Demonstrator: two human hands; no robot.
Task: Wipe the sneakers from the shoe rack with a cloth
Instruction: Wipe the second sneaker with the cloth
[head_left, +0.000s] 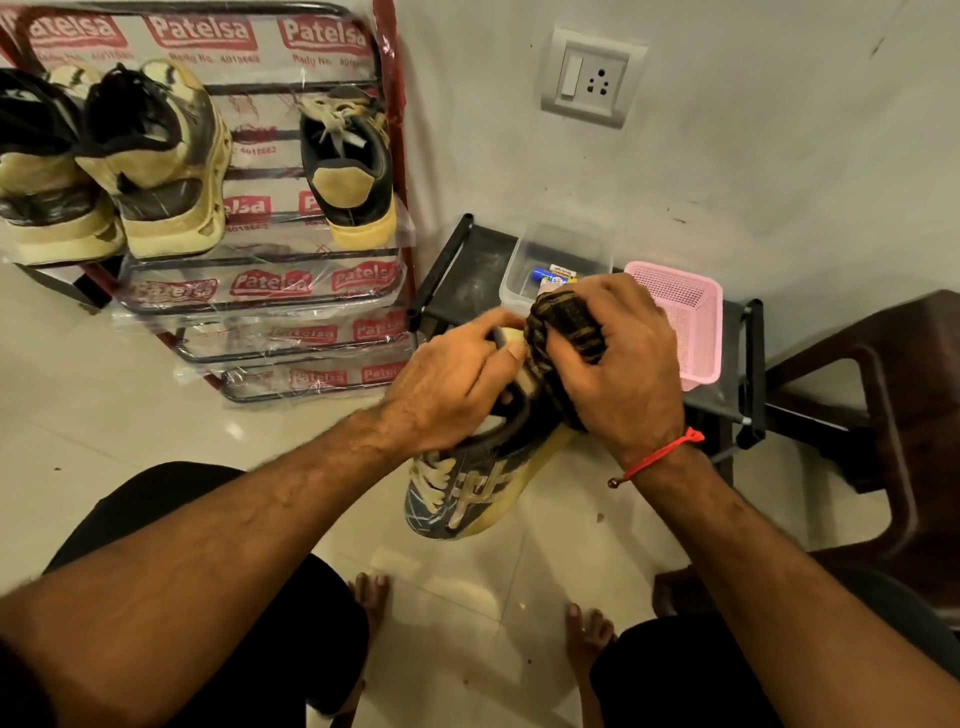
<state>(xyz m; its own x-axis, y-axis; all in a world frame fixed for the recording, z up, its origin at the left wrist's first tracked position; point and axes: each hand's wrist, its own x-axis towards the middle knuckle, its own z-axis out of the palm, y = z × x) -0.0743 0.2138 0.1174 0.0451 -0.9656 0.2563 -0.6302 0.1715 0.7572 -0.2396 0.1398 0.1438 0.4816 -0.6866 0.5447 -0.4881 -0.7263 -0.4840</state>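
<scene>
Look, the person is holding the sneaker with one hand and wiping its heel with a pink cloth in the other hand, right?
Not quite. The cloth is dark with yellowish stripes, not pink; the pink thing is the basket behind. The head view shows it. The rest holds: the left hand holds the sneaker and the right hand wipes its heel.

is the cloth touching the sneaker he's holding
Touching: the head view shows the right hand pressing the bunched cloth against the heel of the sneaker.

A home: a shoe rack (270, 291) at ten o'clock, wall socket (592, 78) at one o'clock, tiled floor (130, 395).
</scene>
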